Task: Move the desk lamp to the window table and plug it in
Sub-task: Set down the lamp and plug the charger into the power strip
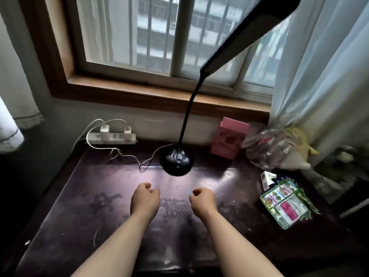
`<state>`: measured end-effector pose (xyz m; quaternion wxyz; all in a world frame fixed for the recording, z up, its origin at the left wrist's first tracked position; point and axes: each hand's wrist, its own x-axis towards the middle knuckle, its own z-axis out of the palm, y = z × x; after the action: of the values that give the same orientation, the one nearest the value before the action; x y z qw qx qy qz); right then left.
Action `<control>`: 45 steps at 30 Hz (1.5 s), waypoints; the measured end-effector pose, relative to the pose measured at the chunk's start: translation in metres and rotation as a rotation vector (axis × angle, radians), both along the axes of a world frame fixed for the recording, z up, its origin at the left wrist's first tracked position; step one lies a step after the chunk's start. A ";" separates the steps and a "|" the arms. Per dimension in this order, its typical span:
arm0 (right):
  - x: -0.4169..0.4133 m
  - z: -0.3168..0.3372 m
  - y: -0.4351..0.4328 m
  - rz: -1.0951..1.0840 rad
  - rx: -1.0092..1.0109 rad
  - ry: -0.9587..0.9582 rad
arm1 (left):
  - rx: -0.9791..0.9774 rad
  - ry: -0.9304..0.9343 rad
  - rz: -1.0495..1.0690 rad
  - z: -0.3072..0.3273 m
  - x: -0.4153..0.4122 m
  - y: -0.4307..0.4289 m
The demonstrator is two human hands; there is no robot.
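A black desk lamp stands on the dark window table (79, 196), its round base (176, 160) near the back middle. Its thin neck rises to a long flat head (249, 35) at the upper right. A thin cable (129, 155) runs from the base leftwards to a white power strip (111, 137) against the wall, which holds two white plug adapters. My left hand (145, 197) and my right hand (202, 199) hover over the table in front of the base, both curled into loose fists with nothing in them, neither touching the lamp.
A pink box (229, 137) leans on the wall right of the lamp. Crumpled clear plastic (273, 146) and a yellow plush toy lie at the back right. A colourful printed packet (287, 202) and a small white box (267, 179) lie at the right edge. Curtains hang on both sides of the window (159, 37).
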<state>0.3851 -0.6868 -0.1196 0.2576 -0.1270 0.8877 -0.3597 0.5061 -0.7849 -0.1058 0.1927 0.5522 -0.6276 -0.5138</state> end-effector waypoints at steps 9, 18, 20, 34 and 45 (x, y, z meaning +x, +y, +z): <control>-0.025 -0.004 0.048 0.116 -0.046 0.116 | -0.042 -0.030 0.063 -0.005 -0.003 0.043; -0.049 0.002 0.003 0.340 -0.014 0.365 | -0.131 -0.028 0.107 -0.002 -0.021 0.008; -0.053 -0.003 -0.013 0.391 -0.009 0.430 | -0.133 -0.009 0.107 -0.006 -0.028 -0.002; -0.080 -0.057 -0.084 0.682 0.214 0.709 | -0.169 0.031 0.051 -0.052 -0.052 -0.056; -0.082 -0.055 -0.093 0.688 0.285 0.732 | -0.168 0.051 0.058 -0.061 -0.056 -0.070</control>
<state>0.3035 -0.7801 -0.1745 0.0482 -0.4923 0.8669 -0.0618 0.4505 -0.8550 -0.1663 0.2689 0.5387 -0.6473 -0.4674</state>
